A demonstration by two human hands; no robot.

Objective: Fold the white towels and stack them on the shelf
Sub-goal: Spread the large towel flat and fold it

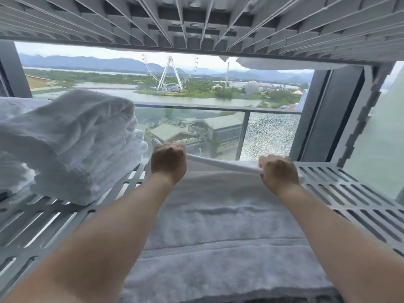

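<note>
A white towel (220, 219) lies spread flat on the grey slotted shelf (349, 193), running from the near edge to the back. My left hand (168, 160) is closed on its far left corner. My right hand (277, 171) is closed on its far right corner, and the far edge is stretched taut between the two. On the left of the same shelf sits a stack of folded white towels (83, 145), its top one bulging and hanging over toward me.
The ribbed underside of the shelf above (196, 22) hangs low overhead, with towel edges (284, 64) drooping over its back. A dark upright post (341, 114) stands at the back right. Behind the shelf is a large window with a glass railing.
</note>
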